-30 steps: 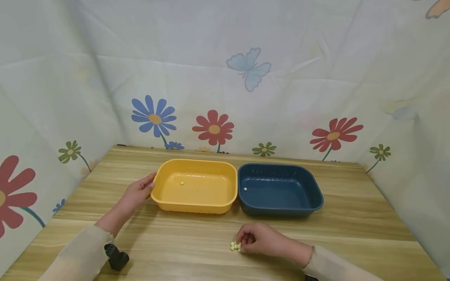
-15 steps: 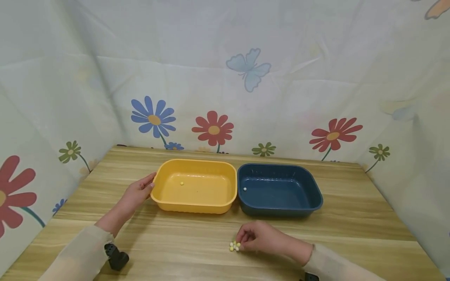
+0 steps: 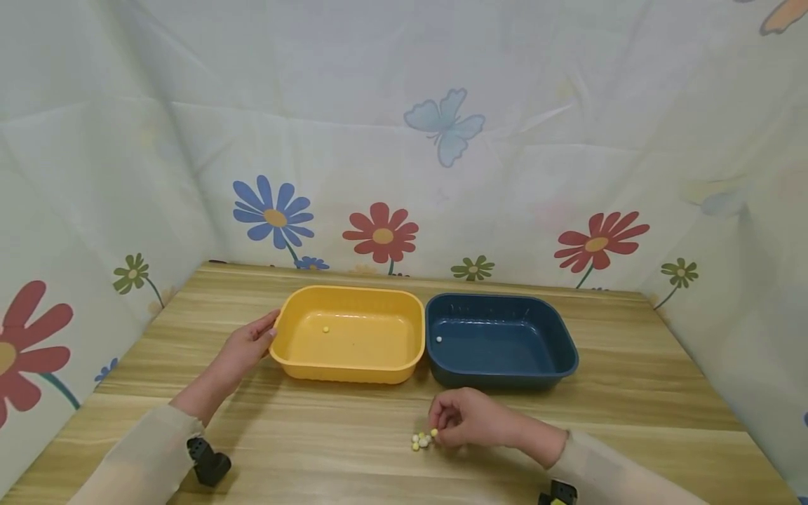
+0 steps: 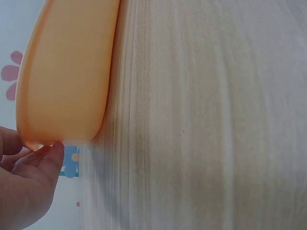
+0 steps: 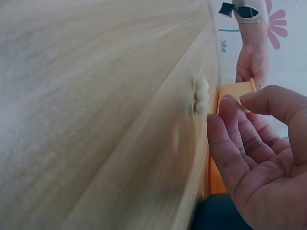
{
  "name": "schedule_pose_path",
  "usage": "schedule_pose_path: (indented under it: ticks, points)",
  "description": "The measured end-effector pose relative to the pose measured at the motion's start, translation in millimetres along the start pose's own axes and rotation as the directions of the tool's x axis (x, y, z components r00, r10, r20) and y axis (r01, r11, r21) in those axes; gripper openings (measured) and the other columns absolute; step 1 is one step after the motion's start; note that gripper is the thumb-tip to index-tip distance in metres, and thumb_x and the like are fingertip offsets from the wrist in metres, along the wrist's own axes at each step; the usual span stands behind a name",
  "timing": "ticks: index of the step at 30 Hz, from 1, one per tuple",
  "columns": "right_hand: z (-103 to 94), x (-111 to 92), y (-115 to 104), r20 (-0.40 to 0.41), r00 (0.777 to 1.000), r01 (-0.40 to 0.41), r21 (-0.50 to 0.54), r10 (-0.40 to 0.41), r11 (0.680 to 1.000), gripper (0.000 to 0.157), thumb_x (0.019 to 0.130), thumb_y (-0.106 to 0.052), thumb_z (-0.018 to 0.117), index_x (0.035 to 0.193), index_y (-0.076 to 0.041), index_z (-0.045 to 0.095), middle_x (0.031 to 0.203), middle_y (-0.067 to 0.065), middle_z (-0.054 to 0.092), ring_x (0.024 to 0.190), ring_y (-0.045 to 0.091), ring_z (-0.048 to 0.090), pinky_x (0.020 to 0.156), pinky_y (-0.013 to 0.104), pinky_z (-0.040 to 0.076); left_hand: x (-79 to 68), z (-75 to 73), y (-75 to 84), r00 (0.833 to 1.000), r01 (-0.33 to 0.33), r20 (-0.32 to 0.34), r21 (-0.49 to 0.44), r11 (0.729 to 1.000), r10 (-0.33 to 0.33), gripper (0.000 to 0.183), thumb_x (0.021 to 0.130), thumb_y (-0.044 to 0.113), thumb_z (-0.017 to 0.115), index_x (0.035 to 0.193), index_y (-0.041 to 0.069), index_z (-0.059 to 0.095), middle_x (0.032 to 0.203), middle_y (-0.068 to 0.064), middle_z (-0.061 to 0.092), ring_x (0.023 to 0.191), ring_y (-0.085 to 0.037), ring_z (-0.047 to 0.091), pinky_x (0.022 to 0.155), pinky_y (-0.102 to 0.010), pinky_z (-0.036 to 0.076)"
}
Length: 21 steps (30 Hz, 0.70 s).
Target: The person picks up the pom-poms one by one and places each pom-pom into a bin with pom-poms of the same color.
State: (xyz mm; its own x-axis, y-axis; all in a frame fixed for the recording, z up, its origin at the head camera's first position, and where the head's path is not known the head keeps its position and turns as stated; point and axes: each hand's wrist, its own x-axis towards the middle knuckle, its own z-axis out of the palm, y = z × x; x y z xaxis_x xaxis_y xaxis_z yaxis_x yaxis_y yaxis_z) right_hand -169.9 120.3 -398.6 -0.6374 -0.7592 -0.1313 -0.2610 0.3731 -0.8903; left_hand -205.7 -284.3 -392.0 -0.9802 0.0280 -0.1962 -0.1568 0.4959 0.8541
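My left hand grips the left end of a yellow plastic basin; in the left wrist view its thumb and fingers close on the rim. My right hand pinches a small yellow bead between thumb and forefinger, just above the wooden table. Beside those fingertips lies a little cluster of white and yellow beads, which shows as pale balls in the right wrist view. One yellow bead sits inside the yellow basin. A white bead lies in the dark blue basin.
Both basins stand side by side toward the back of the wooden table. Behind them and at both sides hangs a pale cloth printed with flowers and a butterfly. Each wrist wears a black camera mount.
My right hand has lifted slightly away from the cluster, with a yellow bead now showing at its fingertips. My left hand stays at the yellow basin.
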Motion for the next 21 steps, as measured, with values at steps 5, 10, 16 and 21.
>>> schedule_pose_path:
  ticks: [5, 10, 16, 21]
  points:
    - [-3.3, -0.5, -2.1, -0.004, 1.0, -0.004, 0.0, 0.004, 1.0, 0.011, 0.081, -0.001, 0.07, 0.091, 0.002, 0.066, 0.079, 0.006, 0.069, 0.071, -0.002, 0.057, 0.065, 0.012, 0.05, 1.2, 0.4, -0.4, 1.0, 0.002, -0.004, -0.002, 1.0, -0.002, 0.054, 0.109, 0.019, 0.033, 0.157, 0.001, 0.015, 0.16, -0.025, 0.022, 0.147, -0.04, 0.03, 0.114, -0.049, 0.039]
    - [-8.6, 0.7, -5.2, -0.006, 1.0, -0.018, -0.028, 0.018, 0.999, 0.011, 0.083, -0.005, 0.07, 0.093, 0.0, 0.068, 0.082, 0.006, 0.071, 0.072, -0.001, 0.059, 0.066, 0.013, 0.051, 0.4, -0.2, -1.2, 1.0, 0.005, -0.004, 0.006, 1.0, -0.005, 0.055, 0.109, 0.021, 0.033, 0.157, 0.002, 0.015, 0.16, -0.025, 0.022, 0.147, -0.041, 0.03, 0.114, -0.05, 0.039]
    - [-24.0, 7.5, -20.4, 0.008, 0.996, -0.09, -0.005, 0.09, 0.996, 0.012, 0.087, -0.009, 0.071, 0.096, -0.002, 0.069, 0.084, 0.008, 0.072, 0.072, 0.007, 0.061, 0.067, 0.018, 0.055, -0.2, 0.1, -0.9, 1.0, -0.007, -0.002, 0.001, 1.0, 0.007, 0.055, 0.109, 0.021, 0.033, 0.157, 0.002, 0.015, 0.16, -0.026, 0.021, 0.147, -0.041, 0.029, 0.114, -0.049, 0.039]
    - [-42.5, 18.6, -36.7, -0.01, 0.99, -0.141, -0.023, 0.14, 0.99, 0.013, 0.089, -0.014, 0.072, 0.099, -0.006, 0.07, 0.086, 0.012, 0.072, 0.072, 0.013, 0.063, 0.071, 0.023, 0.058, -0.4, 0.9, -0.3, 1.0, -0.018, 0.003, -0.006, 1.0, 0.018, 0.054, 0.109, 0.018, 0.034, 0.156, 0.0, 0.015, 0.16, -0.026, 0.021, 0.147, -0.041, 0.03, 0.113, -0.047, 0.039]
